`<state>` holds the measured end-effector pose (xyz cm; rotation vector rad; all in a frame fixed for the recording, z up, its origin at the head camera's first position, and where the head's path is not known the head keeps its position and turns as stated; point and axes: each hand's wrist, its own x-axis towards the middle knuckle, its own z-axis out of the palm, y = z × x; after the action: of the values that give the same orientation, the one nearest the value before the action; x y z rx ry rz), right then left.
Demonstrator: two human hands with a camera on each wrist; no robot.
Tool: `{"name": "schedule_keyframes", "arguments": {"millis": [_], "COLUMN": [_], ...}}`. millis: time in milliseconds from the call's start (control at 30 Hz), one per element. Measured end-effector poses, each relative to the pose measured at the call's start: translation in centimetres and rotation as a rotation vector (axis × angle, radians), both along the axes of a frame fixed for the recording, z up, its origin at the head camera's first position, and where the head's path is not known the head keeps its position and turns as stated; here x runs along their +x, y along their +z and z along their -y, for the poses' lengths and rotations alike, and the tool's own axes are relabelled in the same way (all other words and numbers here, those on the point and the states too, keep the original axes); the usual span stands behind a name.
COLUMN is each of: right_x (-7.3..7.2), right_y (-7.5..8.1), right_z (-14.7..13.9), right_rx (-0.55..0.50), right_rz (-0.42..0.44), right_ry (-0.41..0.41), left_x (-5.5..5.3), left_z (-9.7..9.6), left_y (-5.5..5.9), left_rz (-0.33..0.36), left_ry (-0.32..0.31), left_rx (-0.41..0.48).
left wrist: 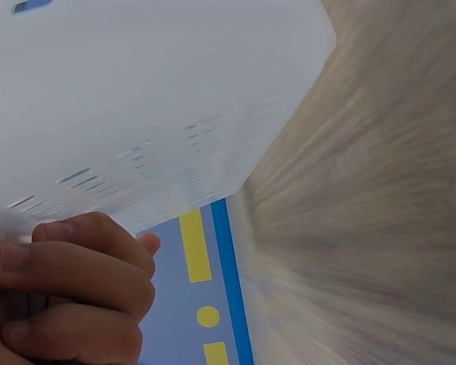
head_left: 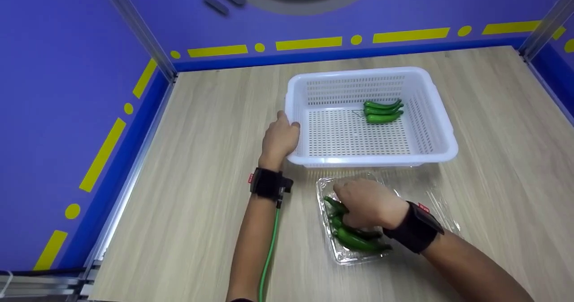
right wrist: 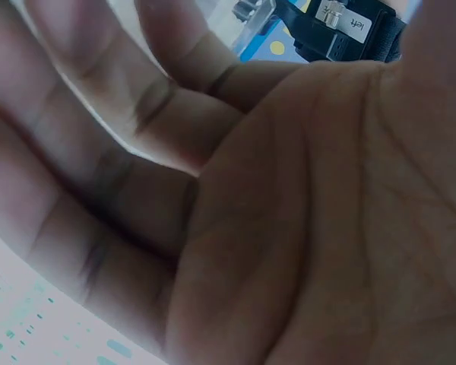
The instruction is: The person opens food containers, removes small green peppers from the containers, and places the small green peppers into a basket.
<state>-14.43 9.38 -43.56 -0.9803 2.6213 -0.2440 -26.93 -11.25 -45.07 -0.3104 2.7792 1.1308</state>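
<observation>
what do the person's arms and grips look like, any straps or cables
The left grip and right grip are ungloved hands. The left forearm and right forearm look mostly bare. A black left strap and black right strap circle the wrists, each with a small red tag. A green cable runs from the left strap, whose white label appears to read "left".

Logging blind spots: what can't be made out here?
Head: the right grip hides part of the green peppers in the clear tray, and what it may hold.
Right wrist: picture edges cut off part of that grip.
Left wrist: lower left corner crops the left grip.
Head: red wristband tags, too small to read.
</observation>
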Motion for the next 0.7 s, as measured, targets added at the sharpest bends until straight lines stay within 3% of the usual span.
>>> {"name": "schedule_keyframes", "arguments": {"millis": [333, 700], "right_x": [0.1, 0.3], "right_y": [0.5, 1.8], "right_z": [-0.2, -0.7], "right_rx": [-0.007, -0.053], "right_rz": [-0.016, -0.047], "right_ry": [0.019, 0.031], "left_x": [0.0, 0.0], "left_z": [0.0, 0.2], "left_y": [0.0, 0.0], "left_rz": [0.014, -0.008], "left_ry": [0.011, -0.022], "left_rx": [0.038, -0.02]}}
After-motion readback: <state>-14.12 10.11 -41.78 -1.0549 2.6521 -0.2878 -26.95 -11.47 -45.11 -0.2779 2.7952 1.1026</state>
